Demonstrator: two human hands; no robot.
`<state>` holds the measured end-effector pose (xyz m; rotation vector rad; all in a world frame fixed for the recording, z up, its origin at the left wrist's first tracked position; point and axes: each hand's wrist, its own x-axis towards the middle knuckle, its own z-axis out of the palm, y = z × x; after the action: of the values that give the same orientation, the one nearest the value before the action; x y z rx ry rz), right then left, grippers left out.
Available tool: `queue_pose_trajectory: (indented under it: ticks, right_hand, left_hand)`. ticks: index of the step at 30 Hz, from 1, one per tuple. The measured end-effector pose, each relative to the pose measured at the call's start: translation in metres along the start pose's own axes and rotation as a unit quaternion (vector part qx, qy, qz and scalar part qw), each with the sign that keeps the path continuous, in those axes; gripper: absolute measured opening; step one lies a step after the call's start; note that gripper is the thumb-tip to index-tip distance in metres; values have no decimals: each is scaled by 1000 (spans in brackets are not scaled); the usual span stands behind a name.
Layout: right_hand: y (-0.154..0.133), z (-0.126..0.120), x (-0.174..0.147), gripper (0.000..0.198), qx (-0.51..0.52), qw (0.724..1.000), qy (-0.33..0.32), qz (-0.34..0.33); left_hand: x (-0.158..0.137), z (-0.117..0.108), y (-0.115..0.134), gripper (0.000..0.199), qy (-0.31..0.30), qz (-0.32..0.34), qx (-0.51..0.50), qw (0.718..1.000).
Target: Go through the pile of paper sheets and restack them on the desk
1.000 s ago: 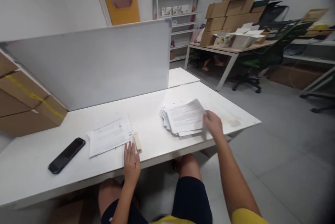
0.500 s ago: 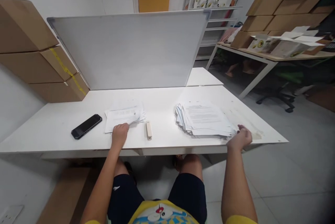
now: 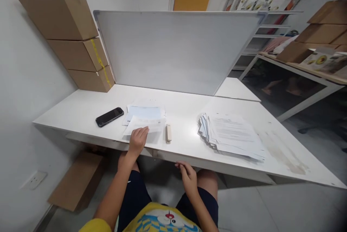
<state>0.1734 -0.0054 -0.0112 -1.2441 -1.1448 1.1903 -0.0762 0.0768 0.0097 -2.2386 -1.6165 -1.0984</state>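
My left hand [image 3: 138,139] is closed on the near edge of a white printed sheet of paper [image 3: 149,125], which is lifted and tilted over a small pile of papers. A bluish sheet [image 3: 145,112] shows on that pile behind it. Just below the table's front edge, above my lap, hovers my right hand [image 3: 187,174], its fingers loosely bent and nothing visible in them. Between the two piles lies a narrow cream-coloured object [image 3: 168,133] that looks like a stapler. A thicker, uneven stack of printed papers [image 3: 234,134] rests to the right, touched by neither hand.
A black phone [image 3: 110,117] lies left of the small pile. Behind the papers a whiteboard [image 3: 176,51] stands on the white table [image 3: 187,109]. Cardboard boxes [image 3: 81,51] are stacked at the back left, and another table [image 3: 303,69] holds boxes at the right.
My right hand has left the right stack and moved left, down below the table edge. My left hand has raised a sheet, uncovering the bluish one. The view has swung left.
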Motion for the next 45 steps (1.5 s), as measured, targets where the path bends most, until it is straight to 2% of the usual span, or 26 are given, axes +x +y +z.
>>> queue_pose_trajectory:
  ticks: [3,5,8,11,14,16,18,20,22,24,26,28,32,39,42,45]
  right_hand:
    - [-4,10,15,49,91,990,-72,76]
    - [-4,13,24,56,104,985,-94,101]
    - [-5,15,30,48,113,978,-123,126]
    - [-9,18,26,41,142,967,-148,151]
    - [-6,23,20,43,151,969,-134,144]
    - [1,27,20,43,150,975,-112,118]
    - [10,25,22,40,142,982,-90,88]
    - [18,18,25,36,124,987,-78,59]
    - [21,4,27,35,109,990,-77,44]
    - [23,-14,28,36,106,990,-80,52]
    - [25,-33,27,38,106,987,-86,83]
    - [29,-51,25,44,98,984,-78,123]
    - [38,-79,18,51,85,984,-16,154]
    - [27,-106,9,40,43,980,44,187]
    - [21,-108,9,35,38,981,55,180]
    - [19,-106,13,33,30,984,58,167]
  left_hand:
    - [-43,3,28,26,-4,3,-29,1000]
    - [-71,6,50,29,-13,-13,-55,998]
    - [-99,6,71,34,-32,-12,-85,996]
    - [-109,0,70,33,-75,18,-80,994]
    - [-107,-6,58,30,-138,53,-93,985]
    - [-102,-7,52,28,-153,54,-104,981]
    - [-96,-8,48,27,-129,30,-92,987]
    - [-92,-10,44,30,-80,-4,-57,995]
    - [-91,-13,37,35,-34,-45,-14,998]
    - [-93,-16,27,40,-27,-63,12,998]
    - [-98,-16,19,42,-54,-39,7,998]
    - [-105,-13,15,42,-87,17,-21,996]
    - [-116,-2,27,43,-118,109,-68,985]
    - [-115,-2,61,41,-74,192,-109,972]
    - [-101,-8,52,40,-74,154,-111,979]
    - [-58,-8,23,43,-93,31,-59,993]
